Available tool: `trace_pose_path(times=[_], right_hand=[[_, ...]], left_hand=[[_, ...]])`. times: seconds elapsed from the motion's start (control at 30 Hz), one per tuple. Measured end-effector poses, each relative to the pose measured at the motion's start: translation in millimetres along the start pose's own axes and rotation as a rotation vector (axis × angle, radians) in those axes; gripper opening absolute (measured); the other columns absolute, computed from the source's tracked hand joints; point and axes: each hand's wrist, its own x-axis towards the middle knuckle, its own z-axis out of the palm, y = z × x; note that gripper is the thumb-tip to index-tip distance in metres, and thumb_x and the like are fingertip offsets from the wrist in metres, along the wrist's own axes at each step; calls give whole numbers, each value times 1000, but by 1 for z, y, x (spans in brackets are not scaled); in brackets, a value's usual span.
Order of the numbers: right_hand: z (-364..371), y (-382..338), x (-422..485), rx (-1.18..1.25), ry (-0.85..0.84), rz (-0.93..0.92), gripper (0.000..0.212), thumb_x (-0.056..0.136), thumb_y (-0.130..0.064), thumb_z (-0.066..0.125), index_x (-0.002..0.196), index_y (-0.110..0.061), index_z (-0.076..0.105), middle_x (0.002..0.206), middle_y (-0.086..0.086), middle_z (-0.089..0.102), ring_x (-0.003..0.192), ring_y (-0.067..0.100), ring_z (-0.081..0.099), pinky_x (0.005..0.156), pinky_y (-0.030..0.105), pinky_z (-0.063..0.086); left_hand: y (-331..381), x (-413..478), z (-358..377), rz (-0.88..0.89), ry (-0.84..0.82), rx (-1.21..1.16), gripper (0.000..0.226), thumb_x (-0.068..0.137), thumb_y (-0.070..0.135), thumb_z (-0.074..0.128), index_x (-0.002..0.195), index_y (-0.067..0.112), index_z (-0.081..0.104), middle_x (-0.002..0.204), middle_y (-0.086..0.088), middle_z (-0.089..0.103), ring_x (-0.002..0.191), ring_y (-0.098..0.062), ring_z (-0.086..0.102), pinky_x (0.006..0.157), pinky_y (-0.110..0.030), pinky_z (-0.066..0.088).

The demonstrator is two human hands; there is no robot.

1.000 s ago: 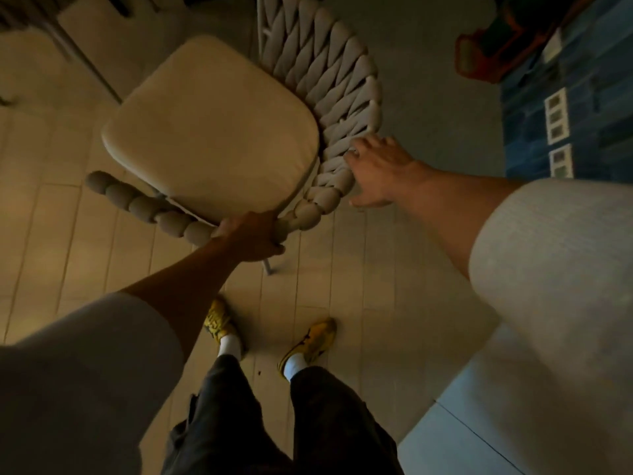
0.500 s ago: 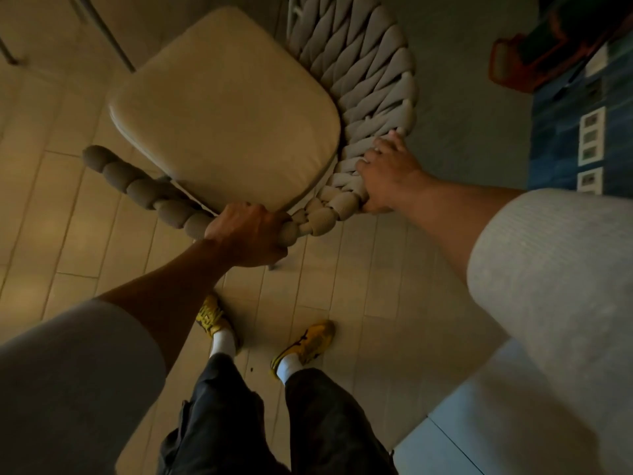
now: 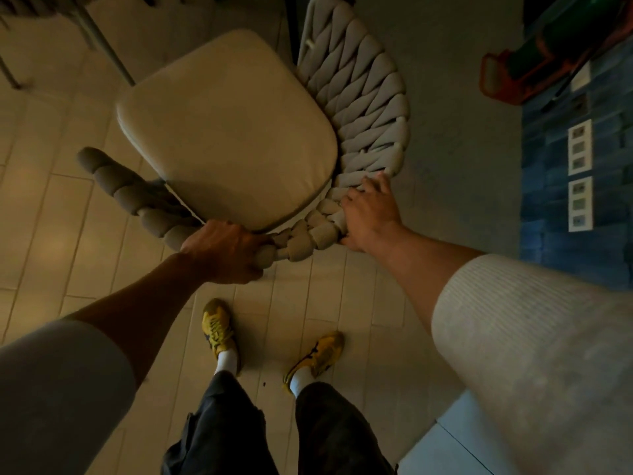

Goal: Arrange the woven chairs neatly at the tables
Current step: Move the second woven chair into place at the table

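A: Where's the woven chair (image 3: 363,108)?
B: On the pale floor tiles (image 3: 51,234), right in front of the person's feet, seat facing away from them. Its back curves round the near and right sides. A cream cushion (image 3: 222,132) sits in the seat.
A: Near a table?
B: Thin metal legs (image 3: 102,39) at top left, just past the seat's far corner. What they carry is out of frame, so can't confirm a table.
A: Left hand (image 3: 224,253)?
B: On the thick rope rim (image 3: 301,241) at the near edge, where the left armrest (image 3: 130,190) runs in. Fingers together, wrapped over the rope, knuckles up. Fingertips are hidden under it.
A: Right hand (image 3: 371,217)?
B: Also on the rim, further right, at the foot of the grey woven back. Fingers (image 3: 371,183) slightly apart, bent over the weave toward the cushion. Thumb is on the outside of the rim, so the rim is clamped between thumb and fingers.
A: Hands touching?
B: No, a short run of rope loops lies between them.
A: Chair feet on the floor?
B: Can't tell, they're hidden under the seat.
A: Anything else?
B: Yellow shoes (image 3: 217,329), white socks and dark trousers (image 3: 222,430) below the chair. Pale sleeves (image 3: 531,337) on both upper arms, forearms bare. Right of the tiles is a grey floor strip (image 3: 462,166), then a blue tiled surface (image 3: 599,234) with white plates. There's an orange-framed thing (image 3: 507,80) with a green part at top right, too blurred to identify.
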Motion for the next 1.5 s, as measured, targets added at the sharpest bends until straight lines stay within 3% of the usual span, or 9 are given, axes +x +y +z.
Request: trace_pose_path(times=[0.27,0.6,0.83,0.9,0.97,1.1,1.3,1.43,1.5], right_hand=[[-34,-77,5,20,12,58,79,82,-81,56,138,-26,57,140,0,59,130,31,47,116,55,27],[-86,-156,27,88,-1,83,61,82,-79,56,117,-31,66,116,-3,68,122,27,51,110,53,30],[-102,-125,62,227,-141,-215,114,53,-113,28,131,-37,63,129,-6,65,125,23,56,105,49,40],[-107,-105,66,392,-167,-267,94,63,-109,31,105,-36,72,103,-9,71,101,14,66,91,39,54],[-105,-90,70,566,-2,-222,79,81,-98,35,81,-28,72,76,-9,68,73,9,64,69,34,56],[-97,-81,81,531,278,-132,53,103,-58,49,66,-21,59,63,-2,57,66,23,61,57,33,41],[-78,-51,104,418,472,-63,45,101,-50,53,71,-19,63,74,2,63,72,27,62,61,32,35],[-54,-22,103,227,198,-111,65,99,-75,25,91,-30,71,103,-6,73,109,21,62,102,43,40],[-42,-17,100,166,197,-146,73,98,-79,20,102,-35,78,108,-12,75,116,15,61,111,40,37]], left_hand=[[-82,-39,-13,90,-2,65,63,84,64,64,142,56,42,127,21,63,108,-11,65,82,-28,54],[-186,-56,-24,32,-3,153,67,81,47,67,140,64,41,119,26,66,106,-10,66,87,-29,55],[-215,-45,-29,59,-23,177,64,78,47,69,136,60,47,105,22,69,95,-11,67,84,-32,58],[-218,-42,-24,57,-28,180,63,74,52,68,133,60,49,101,23,68,91,-10,66,83,-34,59],[-221,-37,-18,66,-18,180,61,71,55,66,130,60,51,98,24,68,88,-7,65,81,-33,59],[-228,-31,-8,84,7,182,59,66,57,59,124,58,54,91,24,67,82,-6,65,77,-32,59],[-234,-28,-2,175,108,198,57,71,72,57,126,59,52,93,27,67,83,-5,65,76,-31,58],[-231,-32,-4,217,204,191,75,68,99,40,131,59,49,102,28,70,86,-5,67,74,-26,55],[-231,-34,-4,228,237,177,79,67,103,34,129,58,51,99,28,70,81,-4,66,69,-23,51]])
